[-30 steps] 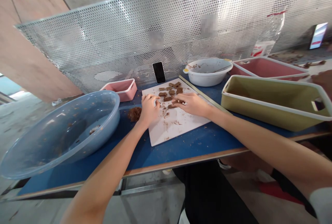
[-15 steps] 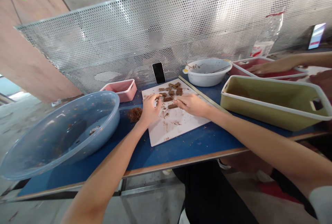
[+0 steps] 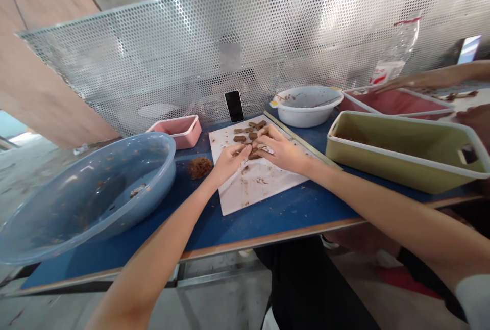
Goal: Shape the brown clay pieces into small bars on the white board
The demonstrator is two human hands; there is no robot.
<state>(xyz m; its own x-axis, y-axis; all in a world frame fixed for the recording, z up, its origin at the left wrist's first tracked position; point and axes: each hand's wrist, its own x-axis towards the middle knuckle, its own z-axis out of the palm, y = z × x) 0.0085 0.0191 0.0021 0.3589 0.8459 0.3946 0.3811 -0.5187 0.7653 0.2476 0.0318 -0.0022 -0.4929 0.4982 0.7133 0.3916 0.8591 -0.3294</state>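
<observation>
On a white board point(image 3: 237, 198) lie several short brown dough-like pieces point(image 3: 239, 138), with crumbs and smears around them. My left hand point(image 3: 229, 161) is over the board's left part, its thumb and fingers pinched at the end of a brown piece point(image 3: 253, 156). From the right, my right hand point(image 3: 281, 152) reaches over the same piece, fingers curled on it and partly hiding it. The fingertips of both hands nearly meet there. A loose brown lump point(image 3: 199, 168) sits on the blue table just left of the board.
A big blue basin point(image 3: 153, 202) stands left, a small pink box point(image 3: 187, 133) behind it. A phone point(image 3: 234, 106) leans against the perforated metal screen. Right are a white basin point(image 3: 306, 116), a green bin point(image 3: 383, 159) and a red tray point(image 3: 417, 110), with another person's hand point(image 3: 401, 82) over it.
My left hand has moved right to the brown piece beside my right hand, and my right hand's fingers have shifted over the pieces. The other person's hand has lifted toward the red tray's back rim.
</observation>
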